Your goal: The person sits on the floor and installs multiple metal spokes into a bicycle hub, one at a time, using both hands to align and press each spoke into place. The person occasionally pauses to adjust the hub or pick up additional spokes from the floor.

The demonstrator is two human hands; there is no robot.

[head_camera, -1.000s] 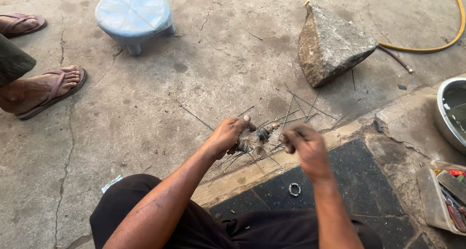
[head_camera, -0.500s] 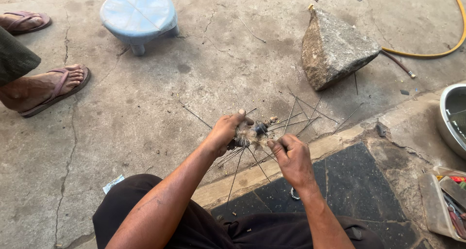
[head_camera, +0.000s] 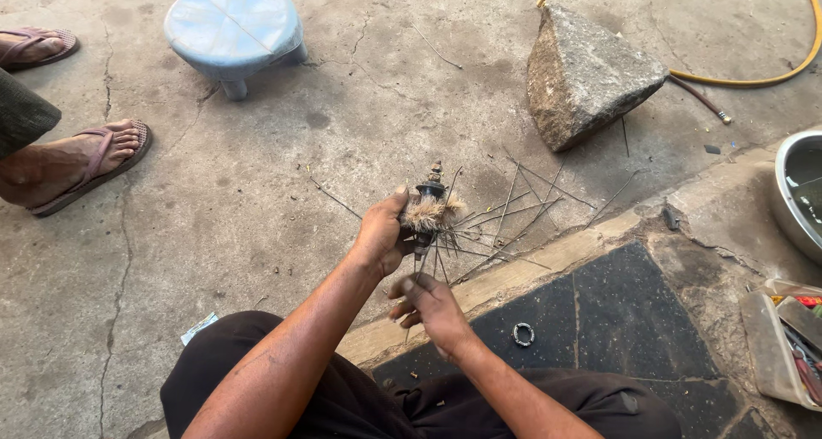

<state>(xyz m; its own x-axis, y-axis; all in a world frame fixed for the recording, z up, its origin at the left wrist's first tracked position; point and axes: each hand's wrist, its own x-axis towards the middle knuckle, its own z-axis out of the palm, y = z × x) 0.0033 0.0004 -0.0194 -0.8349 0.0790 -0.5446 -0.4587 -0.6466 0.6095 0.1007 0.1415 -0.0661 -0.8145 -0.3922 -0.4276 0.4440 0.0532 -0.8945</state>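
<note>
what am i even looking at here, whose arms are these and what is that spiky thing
There is no machine. The one picture comes from a camera worn on a person's head, looking down at their own two bare arms while they sit low on the ground.

The left hand grips a small wheel hub, dark metal with fuzzy brownish fibre wound round it and thin wire spokes fanning out. The right hand is just below it, fingers at the spokes' lower ends.

On the cracked concrete floor lie loose spokes, a large grey stone, a small blue stool and a yellow hose. A small metal ring rests on a dark mat. The sandalled feet on the left belong to someone else.
</note>
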